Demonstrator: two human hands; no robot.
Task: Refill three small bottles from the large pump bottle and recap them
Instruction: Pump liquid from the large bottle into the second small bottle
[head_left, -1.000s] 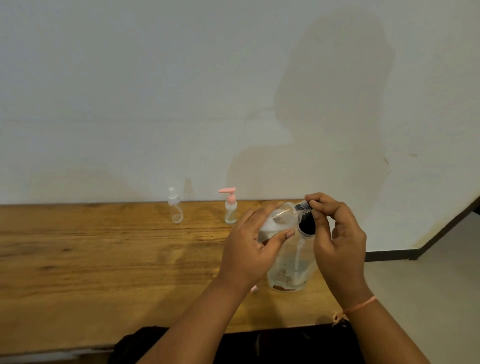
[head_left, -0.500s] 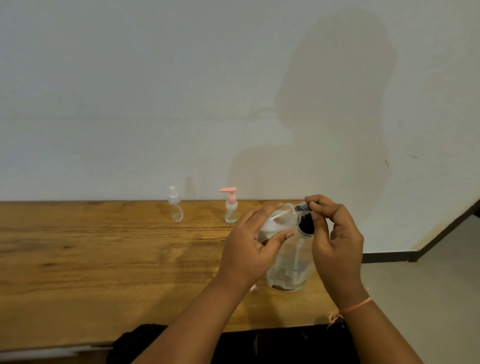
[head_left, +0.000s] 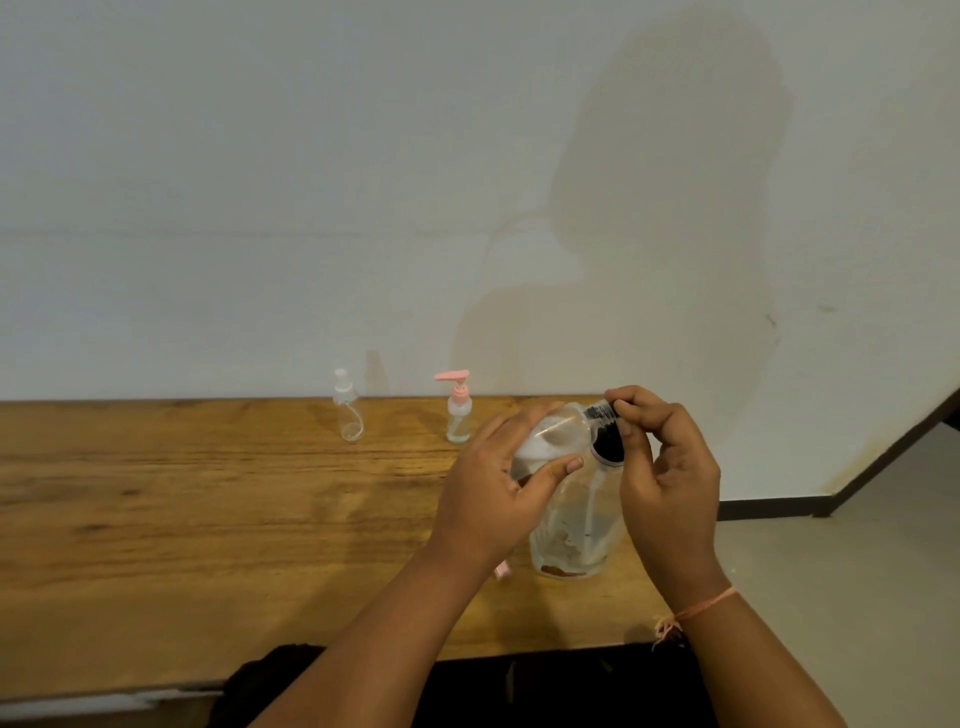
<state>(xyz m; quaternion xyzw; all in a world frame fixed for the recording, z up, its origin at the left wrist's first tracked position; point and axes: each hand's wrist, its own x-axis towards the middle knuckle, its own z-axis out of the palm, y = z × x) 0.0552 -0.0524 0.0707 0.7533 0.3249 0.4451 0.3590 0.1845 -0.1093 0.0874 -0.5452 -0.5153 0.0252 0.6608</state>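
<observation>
Head view: 2 small bottles, 1 white-capped bottle (head_left: 348, 415) and 1 pink-pump bottle (head_left: 459, 415), stand upright at the far edge of the wooden table (head_left: 182, 519), well apart from 1 large bottle (head_left: 576, 530) between my hands. My left hand (head_left: 493, 499), fingers curled, holds the 3rd small bottle (head_left: 556, 434) tilted, its neck just above the large bottle's black mouth. My right hand (head_left: 670, 478) pinches that threaded neck between thumb and forefinger.

Small bottle (head_left: 558, 434) aslant over large bottle (head_left: 576, 535)

A plain indoor room, kind unclear: wooden table (head_left: 182, 519) against a bare white wall (head_left: 260, 182), dark skirting (head_left: 769, 506).
</observation>
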